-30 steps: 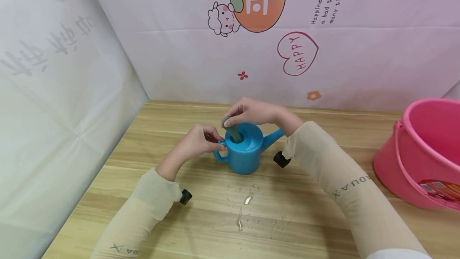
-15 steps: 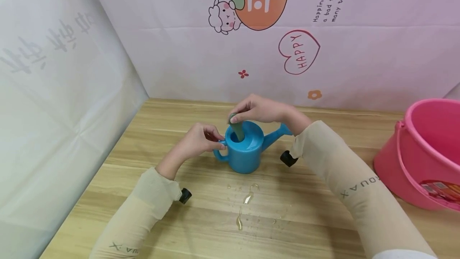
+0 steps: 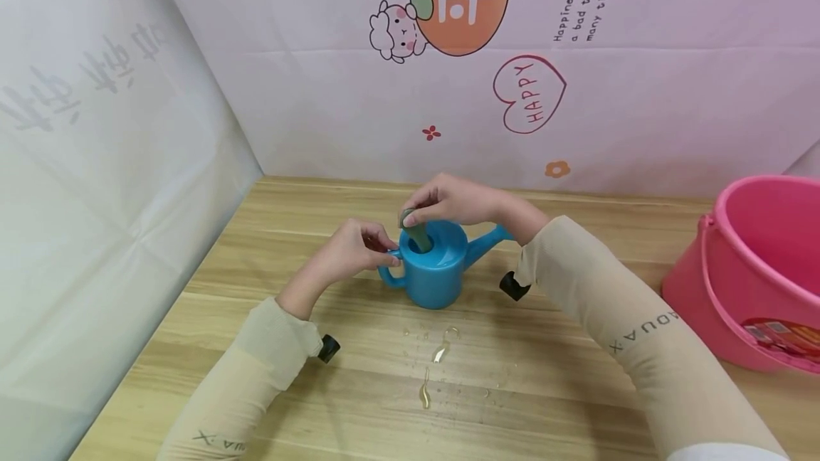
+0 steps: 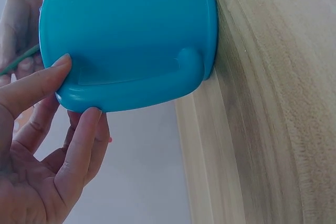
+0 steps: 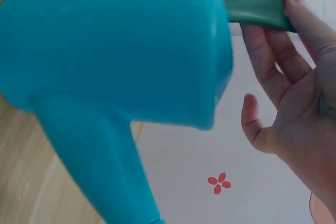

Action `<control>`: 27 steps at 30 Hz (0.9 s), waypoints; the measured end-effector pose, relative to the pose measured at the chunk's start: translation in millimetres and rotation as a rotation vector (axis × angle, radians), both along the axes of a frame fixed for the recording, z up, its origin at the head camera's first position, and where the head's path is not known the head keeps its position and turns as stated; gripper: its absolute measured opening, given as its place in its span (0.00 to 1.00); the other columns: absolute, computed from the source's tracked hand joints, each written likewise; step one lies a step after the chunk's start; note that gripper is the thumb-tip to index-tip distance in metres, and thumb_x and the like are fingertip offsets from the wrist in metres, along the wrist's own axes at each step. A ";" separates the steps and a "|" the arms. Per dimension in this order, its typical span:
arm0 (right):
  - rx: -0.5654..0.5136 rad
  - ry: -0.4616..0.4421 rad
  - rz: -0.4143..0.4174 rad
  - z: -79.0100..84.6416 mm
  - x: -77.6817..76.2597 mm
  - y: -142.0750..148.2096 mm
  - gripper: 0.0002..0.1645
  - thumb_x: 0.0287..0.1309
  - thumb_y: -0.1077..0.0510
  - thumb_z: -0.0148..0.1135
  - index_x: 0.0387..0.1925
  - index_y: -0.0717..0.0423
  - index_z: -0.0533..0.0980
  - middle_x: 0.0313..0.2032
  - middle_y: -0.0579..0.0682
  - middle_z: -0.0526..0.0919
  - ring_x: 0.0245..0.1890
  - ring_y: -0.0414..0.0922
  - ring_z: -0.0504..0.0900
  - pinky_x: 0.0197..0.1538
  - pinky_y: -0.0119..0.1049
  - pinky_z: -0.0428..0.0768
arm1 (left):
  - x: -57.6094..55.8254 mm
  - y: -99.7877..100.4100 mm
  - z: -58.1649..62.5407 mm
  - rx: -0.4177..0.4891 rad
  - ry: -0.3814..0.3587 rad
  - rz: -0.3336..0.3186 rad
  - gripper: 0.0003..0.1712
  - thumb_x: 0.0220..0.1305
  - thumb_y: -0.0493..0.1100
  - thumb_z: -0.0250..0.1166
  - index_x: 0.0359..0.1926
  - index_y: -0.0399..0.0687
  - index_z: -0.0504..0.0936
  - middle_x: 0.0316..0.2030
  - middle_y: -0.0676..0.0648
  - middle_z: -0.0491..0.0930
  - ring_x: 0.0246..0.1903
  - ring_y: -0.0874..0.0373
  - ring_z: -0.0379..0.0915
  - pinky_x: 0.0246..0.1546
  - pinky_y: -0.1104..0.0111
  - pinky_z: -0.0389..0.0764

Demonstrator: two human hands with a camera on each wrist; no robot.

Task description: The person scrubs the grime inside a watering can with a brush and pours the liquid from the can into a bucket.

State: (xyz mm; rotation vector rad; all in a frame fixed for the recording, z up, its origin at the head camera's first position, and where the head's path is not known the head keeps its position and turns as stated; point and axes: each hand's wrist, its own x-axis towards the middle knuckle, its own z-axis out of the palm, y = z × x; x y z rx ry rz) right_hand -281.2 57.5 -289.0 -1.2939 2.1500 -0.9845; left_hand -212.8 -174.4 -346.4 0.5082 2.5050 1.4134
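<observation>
A blue watering can (image 3: 435,282) stands upright on the wooden table, its spout pointing right. My left hand (image 3: 349,253) pinches the top of the can's loop handle (image 4: 131,95), with the thumb above and the fingertips beneath, as the left wrist view shows. From behind the can, my right hand (image 3: 460,199) holds the end of a green tool's handle (image 5: 257,8) between thumb and fingers. That handle slants down into the round opening in the can's top. Its lower end is hidden inside, so I cannot tell what kind of tool it is.
Small puddles (image 3: 426,390) and drops of water lie on the table (image 3: 359,411) in front of the can. A large pink bucket (image 3: 698,290) stands at the right. Behind the table rises a printed white sheet (image 3: 333,112), with another along the left side.
My right hand tilts the green handle to the right within the opening, then back to the left. The can and my left hand stay in place.
</observation>
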 end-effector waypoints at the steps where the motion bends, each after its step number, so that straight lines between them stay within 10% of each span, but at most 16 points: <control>1: 0.014 0.001 0.000 -0.7 -0.2 -0.9 0.12 0.72 0.60 0.62 0.50 0.60 0.86 0.40 0.48 0.88 0.43 0.47 0.83 0.57 0.45 0.80 | 0.0 -0.1 0.0 -0.001 -0.002 0.001 0.05 0.61 0.35 0.75 0.36 0.37 0.88 0.34 0.45 0.85 0.31 0.53 0.79 0.34 0.64 0.84; 27: 0.047 0.046 -0.042 3.9 7.6 -5.0 0.12 0.72 0.60 0.62 0.50 0.61 0.86 0.39 0.47 0.88 0.40 0.46 0.83 0.53 0.42 0.82 | -2.5 -0.8 0.0 -0.009 -0.022 0.006 0.05 0.61 0.34 0.75 0.37 0.36 0.87 0.34 0.45 0.85 0.33 0.54 0.79 0.35 0.65 0.85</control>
